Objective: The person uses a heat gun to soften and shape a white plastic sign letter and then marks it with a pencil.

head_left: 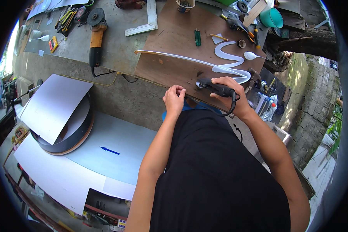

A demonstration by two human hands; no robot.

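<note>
My right hand grips a black corded hand tool with a short metal tip, held over the front edge of a brown board. Its thick cord loops down beside my wrist. My left hand is closed near that same edge, fingertips drawn together; whatever they may pinch is too small to make out. On the board, beyond both hands, lies a white strip, bent into a zigzag at the right. A long, thin white length runs from it to the left.
An angle grinder lies on the grey table, left of a metal square. Around the zigzag are a green lighter, a tape roll and a white squeeze bottle. White sheets and a round dark form are at left.
</note>
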